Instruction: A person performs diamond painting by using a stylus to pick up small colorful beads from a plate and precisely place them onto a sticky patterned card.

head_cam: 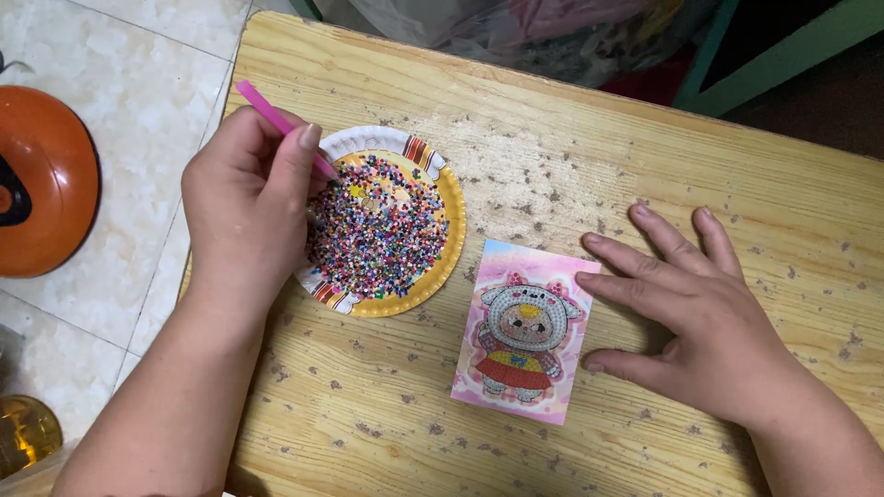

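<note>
My left hand [247, 198] grips a pink stick-like pen [273, 117] and points its tip down into a small paper plate [444, 247] with a yellow rim, which is full of tiny multicoloured beads [382, 230]. To the right of the plate lies a small pink card [525, 331] with a bead picture of a cartoon figure in a red skirt. My right hand [704, 313] rests flat on the wooden table [571, 156], fingers spread, with its fingertips touching the card's right edge.
The table top is worn and speckled, and its left edge runs beside a tiled floor. An orange round object [41, 179] sits on the floor at the left, a glass jar [23, 433] at the lower left. Plastic bags and green furniture lie beyond the far edge.
</note>
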